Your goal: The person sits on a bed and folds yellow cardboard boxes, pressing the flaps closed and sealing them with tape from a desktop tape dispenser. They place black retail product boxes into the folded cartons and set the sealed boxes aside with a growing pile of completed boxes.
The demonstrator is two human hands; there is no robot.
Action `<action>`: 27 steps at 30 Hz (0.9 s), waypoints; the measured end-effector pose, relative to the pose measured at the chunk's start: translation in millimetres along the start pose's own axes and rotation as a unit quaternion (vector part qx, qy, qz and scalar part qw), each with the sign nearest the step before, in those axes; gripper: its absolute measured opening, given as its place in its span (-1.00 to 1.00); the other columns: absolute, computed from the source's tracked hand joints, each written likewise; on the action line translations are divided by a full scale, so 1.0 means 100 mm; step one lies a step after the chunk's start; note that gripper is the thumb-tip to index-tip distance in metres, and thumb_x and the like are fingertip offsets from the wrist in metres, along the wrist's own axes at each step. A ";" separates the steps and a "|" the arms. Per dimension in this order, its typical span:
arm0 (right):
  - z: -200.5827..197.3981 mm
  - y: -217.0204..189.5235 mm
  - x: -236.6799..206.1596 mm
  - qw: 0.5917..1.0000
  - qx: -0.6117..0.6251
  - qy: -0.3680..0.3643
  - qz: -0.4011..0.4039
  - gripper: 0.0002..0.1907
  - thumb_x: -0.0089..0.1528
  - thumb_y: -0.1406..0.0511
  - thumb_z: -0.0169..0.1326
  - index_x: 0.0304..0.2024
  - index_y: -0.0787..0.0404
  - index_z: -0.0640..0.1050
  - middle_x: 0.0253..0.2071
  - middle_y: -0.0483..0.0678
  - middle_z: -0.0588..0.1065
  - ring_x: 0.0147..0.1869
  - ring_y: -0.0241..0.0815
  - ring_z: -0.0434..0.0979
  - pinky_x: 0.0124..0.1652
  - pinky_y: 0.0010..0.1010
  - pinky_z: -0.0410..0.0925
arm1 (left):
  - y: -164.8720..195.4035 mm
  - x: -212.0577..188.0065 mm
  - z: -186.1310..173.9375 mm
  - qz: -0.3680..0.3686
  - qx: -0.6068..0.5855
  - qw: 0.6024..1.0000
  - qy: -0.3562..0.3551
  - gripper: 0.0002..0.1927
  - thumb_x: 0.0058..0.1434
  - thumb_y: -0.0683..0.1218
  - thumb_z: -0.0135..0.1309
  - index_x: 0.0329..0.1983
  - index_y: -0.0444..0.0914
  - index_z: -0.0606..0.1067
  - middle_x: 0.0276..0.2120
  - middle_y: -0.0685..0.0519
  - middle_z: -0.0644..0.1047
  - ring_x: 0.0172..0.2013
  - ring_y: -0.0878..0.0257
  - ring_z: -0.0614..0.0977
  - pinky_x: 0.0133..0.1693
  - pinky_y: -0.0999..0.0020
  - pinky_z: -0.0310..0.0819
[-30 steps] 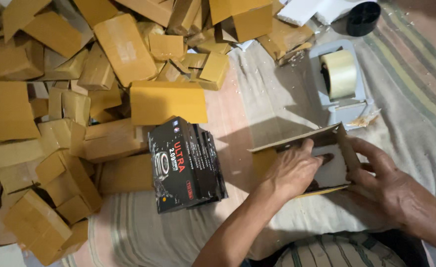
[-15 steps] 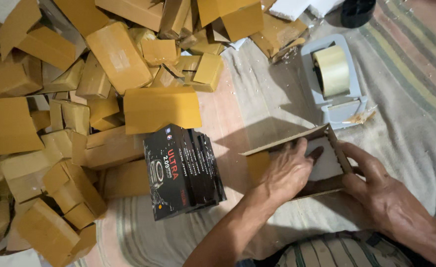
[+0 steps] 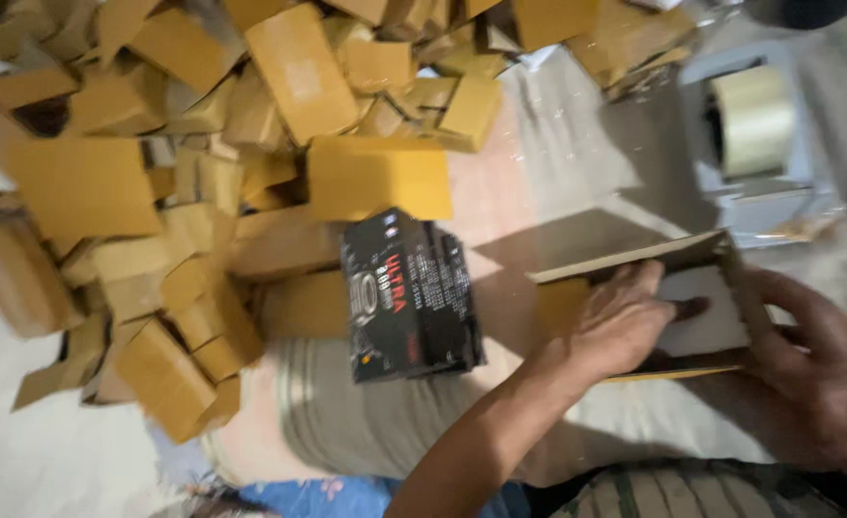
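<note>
Floor cloth (image 3: 577, 163), heaped yellow cartons (image 3: 202, 182) along its far-left side. Your left hand (image 3: 620, 321) lies flat, fingers spread, pressing the open flat box (image 3: 702, 312) near the right edge; right hand (image 3: 817, 369) grips its right end. Black boxes (image 3: 409, 293) just left; tape dispenser (image 3: 754, 134) far-right corner.

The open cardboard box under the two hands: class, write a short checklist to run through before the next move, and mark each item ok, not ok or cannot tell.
1. Left hand flat on the open cardboard box: ok.
2. Right hand gripping the box's right edge: ok.
3. Box's top flap standing open: ok.
4. Box interior free of contents: cannot tell, the left hand covers part of it and the picture is blurred.
5. Black printed box lying just left of the left hand, not touching it: ok.
6. Tape roll sitting in its dispenser beyond the open box: ok.
</note>
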State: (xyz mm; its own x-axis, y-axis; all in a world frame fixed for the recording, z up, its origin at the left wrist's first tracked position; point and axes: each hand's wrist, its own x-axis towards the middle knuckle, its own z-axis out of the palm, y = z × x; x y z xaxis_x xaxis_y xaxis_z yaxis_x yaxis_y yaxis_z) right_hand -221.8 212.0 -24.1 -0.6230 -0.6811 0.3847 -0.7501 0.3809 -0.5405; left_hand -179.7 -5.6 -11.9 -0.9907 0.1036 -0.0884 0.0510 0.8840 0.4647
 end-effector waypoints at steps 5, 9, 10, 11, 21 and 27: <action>0.22 0.05 0.12 0.999 0.037 -0.022 -0.012 -0.53 -0.02 0.16 0.28 -0.15 0.32 0.59 0.29 0.14 0.38 0.31 0.05 0.52 0.13 -0.25 0.48 | -0.26 0.03 0.30 0.082 0.095 0.991 0.037 -0.78 0.13 -0.09 0.03 -0.26 -0.16 0.66 0.13 -0.16 0.51 0.18 -0.08 0.50 0.17 0.20 0.39; 0.16 -0.36 0.58 0.992 0.067 -0.076 -0.079 -0.56 -0.01 0.14 0.26 -0.19 0.30 0.57 0.26 0.16 0.38 0.25 0.03 0.53 0.14 -0.21 0.45 | -0.18 0.14 0.46 0.103 0.017 0.993 0.053 -0.75 0.13 -0.06 0.02 -0.23 -0.18 0.66 0.09 -0.17 0.52 0.15 -0.08 0.52 0.15 0.18 0.40; 0.11 -0.53 0.75 0.980 0.080 -0.098 -0.152 -0.55 0.00 0.15 0.25 -0.13 0.27 0.59 0.22 0.11 0.41 0.24 0.01 0.53 0.14 -0.19 0.44 | -0.16 0.15 0.46 0.106 0.016 0.993 0.055 -0.74 0.12 -0.05 0.01 -0.23 -0.18 0.66 0.08 -0.17 0.53 0.14 -0.07 0.52 0.14 0.18 0.40; 0.13 -0.76 0.92 0.963 0.093 -0.121 -0.222 -0.53 0.01 0.16 0.23 -0.07 0.23 0.60 0.18 0.05 0.44 0.23 -0.01 0.54 0.14 -0.17 0.44 | -0.13 0.17 0.45 0.111 0.017 0.992 0.058 -0.73 0.12 -0.05 0.01 -0.22 -0.18 0.66 0.08 -0.17 0.53 0.13 -0.07 0.53 0.14 0.17 0.40; 1.22 -2.98 2.13 0.685 -0.290 -0.255 -0.618 -0.23 0.15 0.29 -0.03 0.43 0.00 0.16 0.56 -0.05 0.01 0.61 0.06 -0.13 0.36 0.32 -0.22 | -0.47 -0.49 0.22 0.103 0.011 0.994 0.033 -0.63 0.11 0.02 -0.04 -0.16 -0.21 0.65 -0.02 -0.17 0.57 0.05 -0.06 0.56 0.08 0.13 0.41; 1.54 -2.99 2.40 0.622 -0.275 -0.150 -0.717 -0.66 0.29 0.24 -0.10 0.11 0.16 0.43 0.04 -0.06 0.46 0.27 -0.01 0.37 0.31 0.33 -0.03 | -0.26 -0.26 0.17 0.101 -0.001 0.995 0.011 -0.57 0.10 0.06 -0.07 -0.13 -0.23 0.65 -0.07 -0.18 0.60 -0.01 -0.05 0.59 0.05 0.10 0.42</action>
State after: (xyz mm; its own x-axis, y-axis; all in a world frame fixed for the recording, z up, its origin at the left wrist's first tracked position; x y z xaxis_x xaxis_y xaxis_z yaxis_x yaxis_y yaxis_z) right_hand -113.0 -161.0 114.5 0.7830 -0.6215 -0.0257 -0.5002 -0.6536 0.5680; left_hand -153.0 -23.2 -36.6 -0.9626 0.2696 0.0255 0.2493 0.8455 0.4722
